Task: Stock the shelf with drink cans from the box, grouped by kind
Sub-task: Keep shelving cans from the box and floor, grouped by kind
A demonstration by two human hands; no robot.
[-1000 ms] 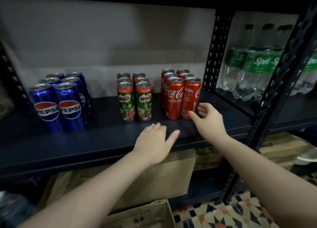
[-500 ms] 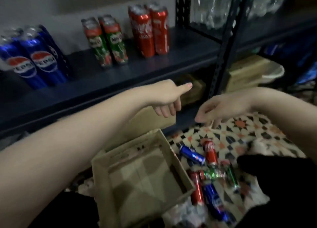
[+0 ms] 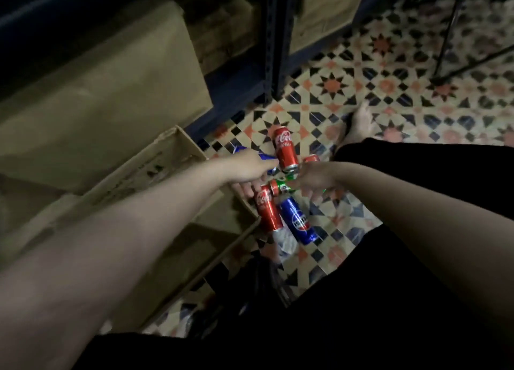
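Several cans lie loose on the patterned tiled floor. A red Coca-Cola can (image 3: 286, 148) lies farthest away, and a second red can (image 3: 267, 211) lies beside a blue Pepsi can (image 3: 299, 221). A green Milo can (image 3: 280, 187) lies between my hands. My left hand (image 3: 246, 170) reaches over another blue Pepsi can (image 3: 265, 157), thumb across it and fingers spread. My right hand (image 3: 314, 179) hovers over the green can with loose, slightly curled fingers and hides part of it. The open cardboard box (image 3: 178, 144) stands to the left under my left forearm.
A dark shelf post (image 3: 274, 49) rises beyond the cans, with large cardboard boxes (image 3: 105, 86) on the low shelf to its left. My bare foot (image 3: 358, 122) and black-clad legs (image 3: 417, 175) border the cans on the right. Crumpled plastic (image 3: 285, 241) lies near the can ends.
My view has swung from the shelf down to the floor. Both hands have dropped from shelf height to the loose cans beside the box.
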